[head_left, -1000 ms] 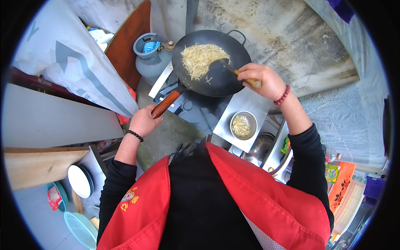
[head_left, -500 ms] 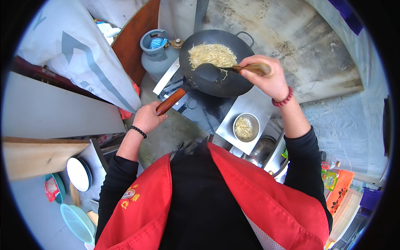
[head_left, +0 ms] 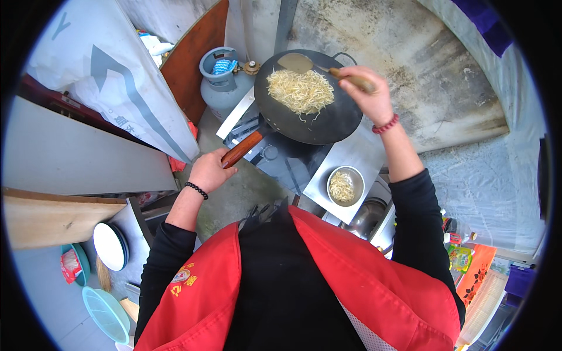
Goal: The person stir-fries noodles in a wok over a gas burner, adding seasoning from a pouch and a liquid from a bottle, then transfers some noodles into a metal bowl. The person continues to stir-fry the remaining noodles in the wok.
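Observation:
My left hand (head_left: 209,171) is closed round the reddish wooden handle of a black wok (head_left: 304,131) on the stove. Pale bean sprouts (head_left: 301,92) lie heaped in the wok's middle. My right hand (head_left: 370,93) grips the wooden handle of a spatula (head_left: 295,62). Its wide blade is at the wok's far side, just beyond the sprouts; whether it touches the wok I cannot tell. A metal bowl (head_left: 358,193) holding a few more sprouts stands on the steel surface to the right of the stove, below my right forearm.
A grey gas cylinder (head_left: 221,93) stands left of the wok, near a brown board (head_left: 190,58). A stained wall panel (head_left: 404,64) rises behind the wok. White plates (head_left: 110,246) and a teal basket (head_left: 105,315) are at lower left. Bottles and packets sit at right.
My right hand has swung the spatula from the near side of the sprouts to their far side. The sprouts have shifted slightly nearer and spread. My left hand keeps its hold.

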`<state>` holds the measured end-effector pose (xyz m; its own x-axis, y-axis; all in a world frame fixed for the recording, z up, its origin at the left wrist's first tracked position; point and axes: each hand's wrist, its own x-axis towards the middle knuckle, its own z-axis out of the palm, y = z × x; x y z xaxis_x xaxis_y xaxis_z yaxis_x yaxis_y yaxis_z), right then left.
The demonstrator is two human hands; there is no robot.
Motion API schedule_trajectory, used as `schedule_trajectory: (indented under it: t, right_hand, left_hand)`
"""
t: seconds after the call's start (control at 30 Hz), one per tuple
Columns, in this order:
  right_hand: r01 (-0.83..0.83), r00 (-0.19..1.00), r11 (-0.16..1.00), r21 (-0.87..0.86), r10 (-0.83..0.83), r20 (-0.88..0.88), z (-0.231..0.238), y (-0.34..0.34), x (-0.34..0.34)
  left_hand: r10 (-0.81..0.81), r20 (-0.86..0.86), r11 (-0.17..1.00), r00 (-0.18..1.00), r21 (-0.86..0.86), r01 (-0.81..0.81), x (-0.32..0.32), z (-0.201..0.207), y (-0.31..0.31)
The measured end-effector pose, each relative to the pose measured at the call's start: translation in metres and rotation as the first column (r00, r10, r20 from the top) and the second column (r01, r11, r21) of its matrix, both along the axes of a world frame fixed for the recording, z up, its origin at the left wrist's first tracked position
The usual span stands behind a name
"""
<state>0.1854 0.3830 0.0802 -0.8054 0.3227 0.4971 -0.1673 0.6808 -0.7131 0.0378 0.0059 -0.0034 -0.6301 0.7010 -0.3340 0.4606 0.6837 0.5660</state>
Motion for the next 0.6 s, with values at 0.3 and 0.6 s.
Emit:
schedule_trajectory:
  t: [0.3, 0.6]
  right_hand:
    - [-0.127, 0.984, 0.984, 0.127, 0.110, 0.137, 0.010, 0.018, 0.039]
    - [-0.198, 0.970, 0.912, 0.358, 0.129, 0.207, 0.048, -0.007, 0.056]
  left_hand:
    - [-0.016, -0.021, 1.000, 1.000, -0.013, 0.015, -0.001, 0.000, 0.000]
    - [-0.020, -0.006, 1.000, 1.000, -0.002, 0.020, -0.002, -0.002, 0.000]
